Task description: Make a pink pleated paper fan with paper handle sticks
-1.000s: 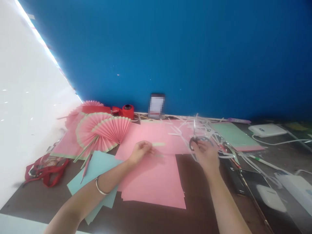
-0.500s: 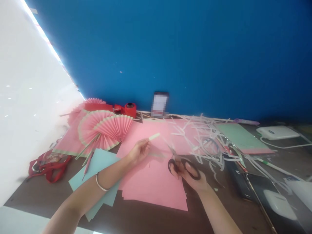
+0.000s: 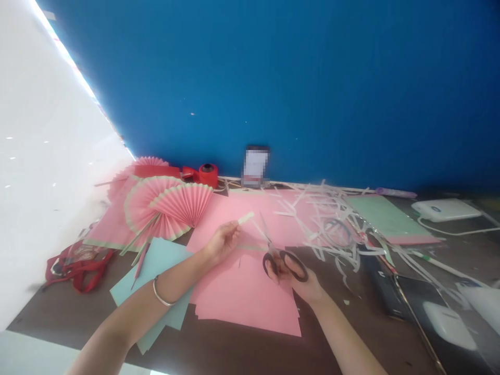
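Between the fingers of my left hand (image 3: pixel 224 240) is a pale green paper strip (image 3: pixel 246 217), its free end pointing right. My right hand (image 3: pixel 299 278) is closed through the dark handles of a pair of scissors (image 3: pixel 270 242), whose blades are apart and point up toward the strip. A small gap separates the blades from the strip. Both hands hover over pink paper sheets (image 3: pixel 246 297) stacked on the dark table. Folded pink fans with green edges (image 3: pixel 183 203) lie to the left of my left hand.
White paper cuttings (image 3: pixel 332 219) are heaped at the right, beside green paper (image 3: pixel 390 219). Light blue sheets (image 3: pixel 172 307) lie under my left forearm. A blurred phone-like object (image 3: pixel 255 166) leans on the blue wall (image 3: pixel 273 78). Red straps (image 3: pixel 89 271) lie far left; a white device (image 3: pixel 447 209) far right.
My right hand has moved slightly left with the scissors, bringing the blades closer to the strip. My left hand has stayed nearly still.
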Tool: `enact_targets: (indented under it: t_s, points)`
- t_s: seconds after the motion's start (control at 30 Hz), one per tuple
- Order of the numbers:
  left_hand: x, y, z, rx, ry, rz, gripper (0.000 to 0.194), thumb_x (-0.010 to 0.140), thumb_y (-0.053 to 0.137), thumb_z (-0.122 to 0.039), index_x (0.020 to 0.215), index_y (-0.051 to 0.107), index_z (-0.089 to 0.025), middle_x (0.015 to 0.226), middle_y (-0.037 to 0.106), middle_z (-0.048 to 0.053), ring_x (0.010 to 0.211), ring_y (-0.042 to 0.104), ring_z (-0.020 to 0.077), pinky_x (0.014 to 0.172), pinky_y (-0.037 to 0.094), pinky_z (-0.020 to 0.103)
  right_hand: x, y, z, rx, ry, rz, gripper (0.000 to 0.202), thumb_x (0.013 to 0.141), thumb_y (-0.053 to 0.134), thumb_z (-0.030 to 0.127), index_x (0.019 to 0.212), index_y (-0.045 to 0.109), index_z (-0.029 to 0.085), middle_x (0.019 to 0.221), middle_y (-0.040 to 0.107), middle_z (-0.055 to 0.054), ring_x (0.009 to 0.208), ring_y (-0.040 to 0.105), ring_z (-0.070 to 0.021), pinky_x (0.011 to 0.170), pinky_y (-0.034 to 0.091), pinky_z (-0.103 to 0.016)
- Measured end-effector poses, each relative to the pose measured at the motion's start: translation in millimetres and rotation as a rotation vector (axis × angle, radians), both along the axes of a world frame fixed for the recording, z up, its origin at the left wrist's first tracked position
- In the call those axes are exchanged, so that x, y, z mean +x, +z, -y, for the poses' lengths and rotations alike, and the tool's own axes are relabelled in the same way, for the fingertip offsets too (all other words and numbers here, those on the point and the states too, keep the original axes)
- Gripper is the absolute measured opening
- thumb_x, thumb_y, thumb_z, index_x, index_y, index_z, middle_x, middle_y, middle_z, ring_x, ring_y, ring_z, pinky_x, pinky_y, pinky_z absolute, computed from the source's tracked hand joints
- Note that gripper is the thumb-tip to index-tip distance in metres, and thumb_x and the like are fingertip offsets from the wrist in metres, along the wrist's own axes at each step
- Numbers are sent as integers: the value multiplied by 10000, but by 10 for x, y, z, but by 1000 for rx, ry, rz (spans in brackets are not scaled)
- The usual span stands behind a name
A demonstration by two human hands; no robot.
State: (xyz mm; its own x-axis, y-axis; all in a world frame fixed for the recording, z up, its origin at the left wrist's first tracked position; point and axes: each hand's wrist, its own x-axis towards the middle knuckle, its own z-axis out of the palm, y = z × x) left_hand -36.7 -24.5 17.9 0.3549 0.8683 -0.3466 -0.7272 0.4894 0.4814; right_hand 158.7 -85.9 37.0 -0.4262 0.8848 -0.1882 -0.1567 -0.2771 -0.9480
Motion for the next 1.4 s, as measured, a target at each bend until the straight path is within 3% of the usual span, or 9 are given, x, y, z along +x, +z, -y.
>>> enact_targets:
  t_s: [0.33, 0.57, 0.93, 1.13, 1.23, 1.3, 1.4]
  points:
    - [46, -76, 50, 229, -56, -192, 220, 644, 734, -231, 692, 556, -111, 609, 559, -13, 498, 487, 23, 473, 379, 109, -68, -7, 5, 36, -89, -66, 438, 731, 498, 630, 675, 559, 200, 527, 472, 1, 516, 403, -146, 551, 292, -323]
    - [40, -65, 40, 228, -41, -229, 246, 649, 728, -280, 664, 545, -116, 603, 531, -18, 508, 468, 30, 478, 358, 126, -121, -121, 1, 48, -132, -66, 425, 721, 533, 620, 674, 535, 197, 515, 404, 28, 481, 339, -116, 520, 268, -305]
    - [51, -48, 48, 249, -38, -257, 256, 663, 717, -296, 647, 534, -117, 606, 529, -16, 502, 457, 26, 470, 352, 125, -188, -45, 12, 122, -123, -15, 438, 803, 465, 568, 560, 419, 205, 463, 347, 36, 459, 284, -109, 504, 214, -305]
    - [19, -2, -6, 110, 48, -229, 266, 602, 757, -224, 640, 514, -121, 584, 527, -32, 487, 471, 15, 470, 371, 101, -8, 108, -49, 181, -429, -12, 503, 727, 440, 689, 526, 335, 240, 448, 291, 37, 434, 276, -127, 466, 250, -310]
    - [7, 27, -22, 134, 60, -236, 288, 577, 770, -235, 641, 512, -123, 584, 532, -33, 477, 466, 15, 458, 375, 99, 266, 175, -129, 309, -737, 18, 463, 706, 521, 644, 560, 355, 236, 499, 353, 35, 447, 309, -114, 452, 267, -284]
    - [12, 23, -13, 187, 48, -258, 285, 589, 763, -262, 652, 523, -122, 584, 537, -29, 484, 473, 23, 456, 380, 105, 450, 156, -179, 310, -852, 241, 397, 662, 599, 583, 599, 425, 232, 524, 436, 23, 486, 404, -127, 463, 296, -276]
    - [24, -11, 9, 240, 15, -294, 280, 618, 744, -300, 669, 534, -122, 591, 552, -18, 490, 489, 38, 465, 397, 129, 675, 51, -241, 164, -894, 817, 331, 578, 670, 496, 665, 538, 204, 589, 585, -31, 573, 537, -198, 571, 390, -336]
